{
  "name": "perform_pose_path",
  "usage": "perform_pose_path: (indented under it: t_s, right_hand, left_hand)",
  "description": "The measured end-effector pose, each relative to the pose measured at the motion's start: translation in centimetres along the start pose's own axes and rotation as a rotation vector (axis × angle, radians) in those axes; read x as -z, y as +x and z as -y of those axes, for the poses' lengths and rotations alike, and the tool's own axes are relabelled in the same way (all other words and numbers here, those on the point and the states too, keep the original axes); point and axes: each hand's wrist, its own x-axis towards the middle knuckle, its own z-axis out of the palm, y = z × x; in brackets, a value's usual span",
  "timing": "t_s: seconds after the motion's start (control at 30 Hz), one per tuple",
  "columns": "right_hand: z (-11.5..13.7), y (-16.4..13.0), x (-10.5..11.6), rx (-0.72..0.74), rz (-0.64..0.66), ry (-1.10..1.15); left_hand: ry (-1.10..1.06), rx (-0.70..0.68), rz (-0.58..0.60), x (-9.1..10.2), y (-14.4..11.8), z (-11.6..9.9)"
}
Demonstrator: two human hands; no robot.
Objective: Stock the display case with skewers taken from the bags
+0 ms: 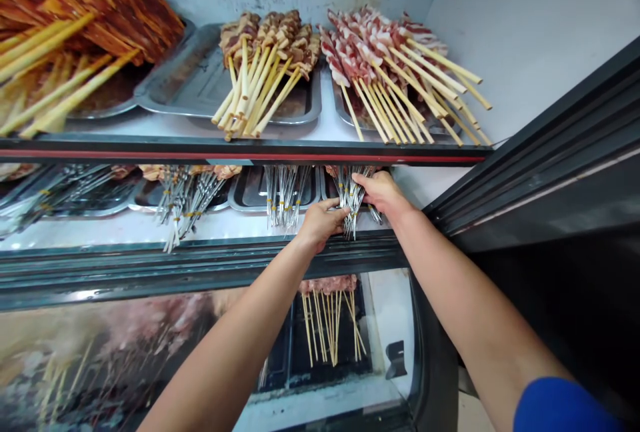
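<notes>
- The bundle of metal skewers (351, 200) lies at the right end of the middle shelf (100, 229) of a chilled display case, its handle ends fanning out over the shelf's front edge and its meat end hidden under the shelf above.
- The right hand (383, 192) comes in from above, fingers curled over the top of the bundle and closed on it; the left hand (320, 221) meets it from below and the left, thumb and fingers pinched against the same skewers. The two hands sit close together, both clamped on the one bundle.
- By the look of it, the step in hand is gathering this bundle into one tidy grip. The next move would seem to call for a firm, even hold, so that no thin skewer slips loose, and a level path under the low upper shelf.
- Just left of it hangs a second bunch of metal skewers (284, 195) on a steel tray (250, 193); further left lies a splayed bunch (187, 200).
- On the top shelf (320, 127), well apart from the hands, bamboo skewers carry streaky pork slices (370, 45), and a tray in the middle holds brownish meat skewers (270, 35). Reddish marinated skewers (100, 5) are piled at the left.
- Below, behind the glass, stand pale meat skewers on wooden sticks (327, 315).
- The dark sliding door frame (540, 145) runs up the right side.
</notes>
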Motion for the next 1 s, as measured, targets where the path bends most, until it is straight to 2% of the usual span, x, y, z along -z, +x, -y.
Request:
perform_pose_path:
  t_s: [0.07,0.23,0.4,0.57,0.67,0.77,0.83,0.9,1.0]
  right_hand:
    - [-0.1,0.1,0.1,0.001,0.007,0.0]
    - [-0.6,0.5,0.2,0.039,-0.005,-0.02]
    - [-0.7,0.4,0.1,0.028,-0.004,-0.03]
    - [-0.3,0.4,0.2,0.042,-0.031,-0.245]
    - [0.0,-1.4,0.9,0.154,-0.074,-0.538]
    - [-1.2,-5.4,1.8,0.387,-0.203,-0.784]
    - [-3.3,-8.3,2.4,0.514,-0.236,-0.798]
    - [-5.8,-10.6,2.8,0.582,-0.223,-0.742]
    - [-8.7,-11.8,3.2,0.673,-0.243,-0.688]
  left_hand:
    - [-0.023,-0.004,0.002,0.0,0.1,0.2]
    - [0.028,-0.072,-0.094,-0.2,0.2,0.7]
    - [0.049,-0.093,-0.084,-0.2,0.2,1.0]
    - [0.09,-0.108,-0.102,0.0,0.6,1.3]
    - [0.276,-0.188,-0.181,-0.2,0.5,1.4]
    - [0.613,-0.392,-0.301,-0.4,-0.7,1.4]
    - [0.83,-0.576,-0.304,-0.3,-1.8,1.4]
    - [0.995,-0.697,-0.247,-0.2,-2.9,1.4]
    - [1.138,-0.663,-0.176,0.0,-3.7,1.5]
